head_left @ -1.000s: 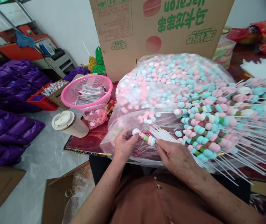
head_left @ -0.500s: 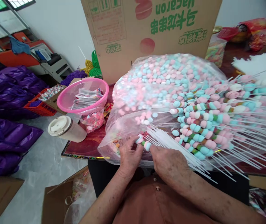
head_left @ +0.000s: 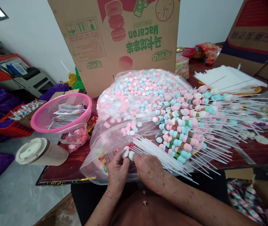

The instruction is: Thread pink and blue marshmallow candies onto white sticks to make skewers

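My left hand (head_left: 117,171) pinches pink, white and blue marshmallows (head_left: 127,153) between thumb and fingers. Right beside it, my right hand (head_left: 149,171) is closed at the other end of this short candy row; the stick through it is mostly hidden by my fingers. Under and behind my hands spreads a clear plastic bag (head_left: 93,150), its far part full of loose pink, blue and white marshmallows (head_left: 145,83). A bundle of bare white sticks (head_left: 155,152) lies next to my right hand. Beyond it are piled finished-looking marshmallow skewers (head_left: 178,138), their sticks pointing right.
On the left stand a pink basket (head_left: 34,121) with flat packets, a lidded cup (head_left: 54,153) and a small bag of pinkish candies (head_left: 76,138). A tall cardboard box (head_left: 84,84) rises behind the bag. White sticks (head_left: 228,78) fill a tray at the right.
The view has swung right, so the table's things appear further left and lower, and more of the right side shows. My hands stay together at the marshmallows, which my fingers now cover more.
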Available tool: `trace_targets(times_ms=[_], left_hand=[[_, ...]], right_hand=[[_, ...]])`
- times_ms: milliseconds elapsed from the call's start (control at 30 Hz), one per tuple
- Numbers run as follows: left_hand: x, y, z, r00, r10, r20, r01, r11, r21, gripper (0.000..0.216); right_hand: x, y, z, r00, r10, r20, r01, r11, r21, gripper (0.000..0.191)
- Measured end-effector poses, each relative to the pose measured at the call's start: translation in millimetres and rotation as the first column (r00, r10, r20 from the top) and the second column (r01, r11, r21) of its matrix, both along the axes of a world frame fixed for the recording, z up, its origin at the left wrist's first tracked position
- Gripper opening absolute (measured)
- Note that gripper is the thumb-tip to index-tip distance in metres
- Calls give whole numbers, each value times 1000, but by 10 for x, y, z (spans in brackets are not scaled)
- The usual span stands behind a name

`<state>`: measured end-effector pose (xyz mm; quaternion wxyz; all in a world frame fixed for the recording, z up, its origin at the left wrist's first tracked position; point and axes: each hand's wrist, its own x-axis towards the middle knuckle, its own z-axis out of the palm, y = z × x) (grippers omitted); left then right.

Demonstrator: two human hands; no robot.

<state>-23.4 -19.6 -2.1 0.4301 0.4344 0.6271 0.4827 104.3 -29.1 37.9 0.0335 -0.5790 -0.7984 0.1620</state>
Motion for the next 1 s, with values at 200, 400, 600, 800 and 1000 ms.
trace_targets(times_ms=[200,400,600,800,1000], left_hand=[[-84,51,-45,991,-52,-127,58,997,44,26],[-92,51,65,936,-205,-286,250,959,130,27],[-475,436,388,605,-554,-572,562,806,-187,28],[-620,941,395,223,-268,-937,230,949,-216,36],[-74,1036,192,324,-367,-872,335,907,-257,33]], right_hand=[[75,-28,-86,1000,-12,-21,10,996,-94,25],[32,-1,-287,987,-57,-149,40,993,-111,21],[371,220,-370,877,-207,-433,184,978,-95,29],[403,185,-526,653,-447,-612,309,894,-324,31],[457,189,-686,445,-576,-686,325,817,-476,31]])
